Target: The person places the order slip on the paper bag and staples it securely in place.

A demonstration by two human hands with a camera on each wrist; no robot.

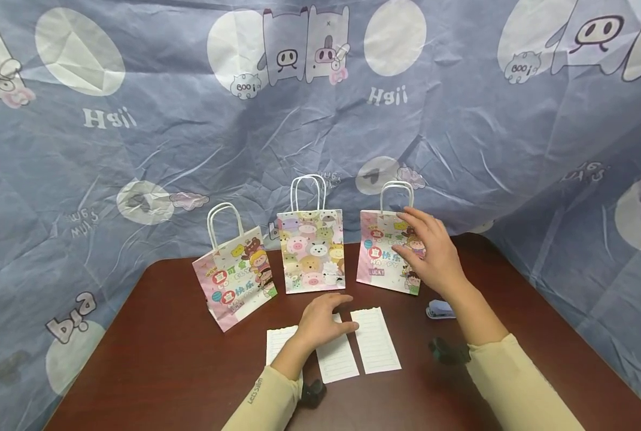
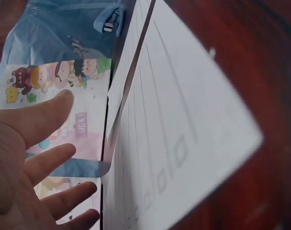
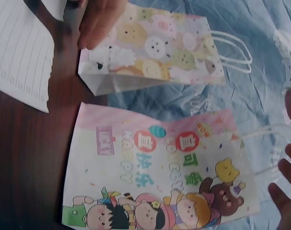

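My left hand (image 1: 322, 323) is held over the middle lined sheet (image 1: 339, 362), its fingers spread and holding nothing in the left wrist view. A left lined sheet (image 1: 278, 344) is partly covered by that arm, and a right lined sheet (image 1: 375, 341) lies beside the hand. Before the right paper gift bag (image 1: 376, 254) is my right hand (image 1: 433, 254), fingers apart near its handles. Whether it touches the bag I cannot tell. An animal-face gift bag (image 1: 312, 251) stands in the middle. The left gift bag (image 1: 236, 278) stands turned at an angle.
A light-blue stapler (image 1: 440, 309) lies on the dark red-brown table (image 1: 158, 341), right of the bags. Behind the table hangs a wrinkled blue cloth (image 1: 320, 137) with cartoon prints. Both sleeves are pale, with a dark wrist device near each.
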